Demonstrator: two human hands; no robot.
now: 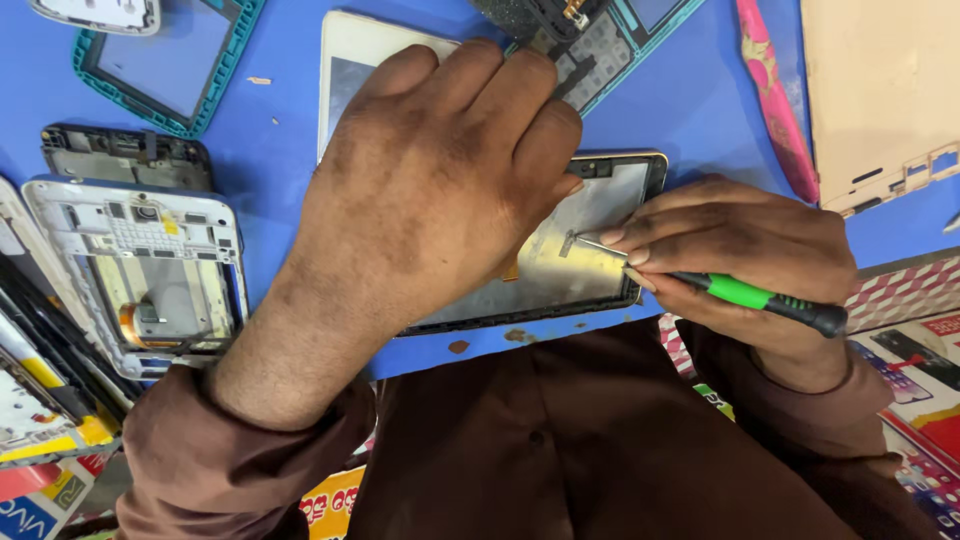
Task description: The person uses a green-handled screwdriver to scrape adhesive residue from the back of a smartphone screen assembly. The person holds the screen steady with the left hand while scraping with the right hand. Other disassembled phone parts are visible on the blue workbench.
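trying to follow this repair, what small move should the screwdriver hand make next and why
Probably press the screwdriver tip down and twist. The right hand already has the tip on a small metal piece inside the open phone, and the left hand pins it flat.

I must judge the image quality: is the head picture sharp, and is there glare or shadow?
Head view: even, soft light; the left hand, right hand and green-handled screwdriver look sharp; mild dull sheen on the opened device's metal plate; the hands cast only faint shadows on it.
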